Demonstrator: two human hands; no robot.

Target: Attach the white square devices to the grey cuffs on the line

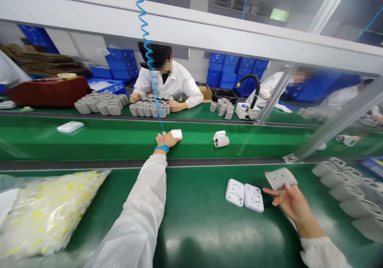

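At the left of the near green worktop [191, 236] lies one clear plastic bag [44, 214] of pale, yellow-flecked packing; its contents are hard to make out. Beyond it, on the far green belt [98, 140], sits one flat white plate [70, 127]. The left hand [166, 140], wearing a blue wrist strap [162, 148] with a coiled blue cord [146, 48], reaches across to that belt. Its grip is closed, fingers together, against one small white block [176, 134], but I cannot tell whether it pinches the block. Further right on the belt, one white piece rests on one grey ribbed cup [221, 141].

On the near worktop, two white socket plates [243, 195] lie side by side, touching. Just right of them, the right hand [287, 204] pinches a third socket plate [280, 178] between thumb and fingers, tilted up off the surface. About six more grey ribbed cups [344, 192] lie stacked at the right edge, cut off by the frame.

The step in hand appears to be handling these plates singly, and the next move calls for keeping the tilted plate steady in the right hand's pinch.
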